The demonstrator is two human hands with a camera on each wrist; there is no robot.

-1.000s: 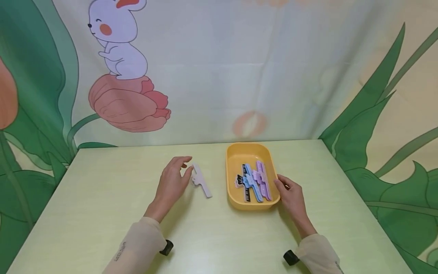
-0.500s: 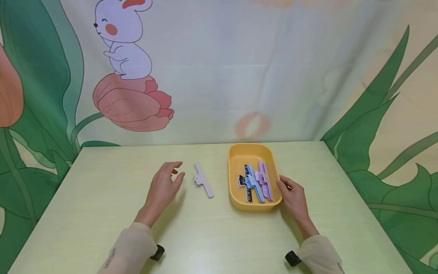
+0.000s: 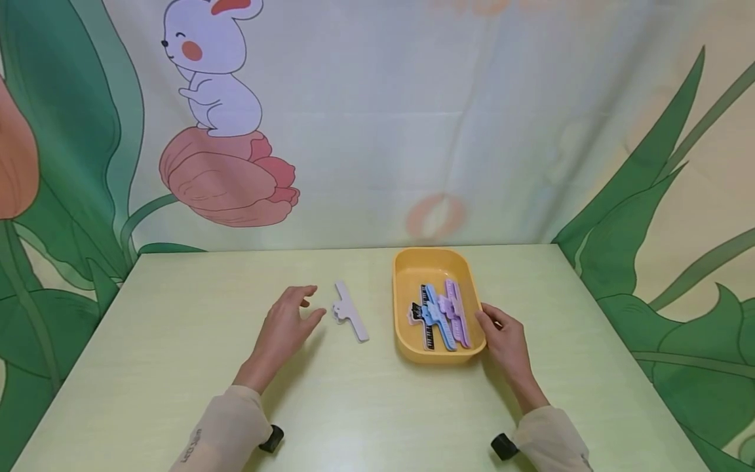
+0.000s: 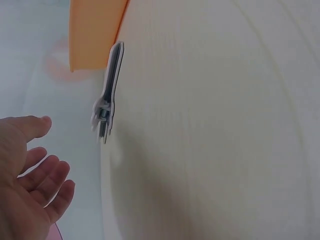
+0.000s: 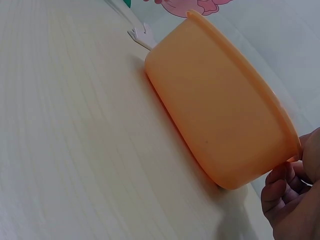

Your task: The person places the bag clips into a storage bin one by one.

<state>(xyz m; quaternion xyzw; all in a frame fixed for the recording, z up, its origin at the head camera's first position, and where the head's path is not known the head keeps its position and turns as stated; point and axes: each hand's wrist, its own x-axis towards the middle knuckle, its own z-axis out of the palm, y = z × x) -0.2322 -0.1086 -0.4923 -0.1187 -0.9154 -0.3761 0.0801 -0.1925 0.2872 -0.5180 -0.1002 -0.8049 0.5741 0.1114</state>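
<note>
A pale lilac-white clip (image 3: pixel 350 312) with a long straight jaw and a small shaped handle lies on the table, left of a yellow plastic basin. My left hand (image 3: pixel 285 323) hovers to the clip's left, thumb and fingers spread apart with nothing between them. In the left wrist view the clip (image 4: pixel 107 95) lies clear of the fingertips. My right hand (image 3: pixel 504 337) pinches the rim of the basin (image 3: pixel 407 344) at its near right corner. Inside the basin lie a black-and-white piano-key clip (image 3: pixel 428 335), a blue clip (image 3: pixel 438 316) and purple clips (image 3: pixel 453 311), side by side.
The pale table (image 3: pixel 377 413) ends at the back against a printed cloth (image 3: pixel 354 131) with a rabbit and flowers. Black wrist cameras sit under both sleeves, the left one (image 3: pixel 272 438) and the right one (image 3: pixel 504 446).
My left hand has drawn back leftward from the white clip, then edged slightly toward it with the thumb and fingers wider apart. My right hand stays on the basin rim.
</note>
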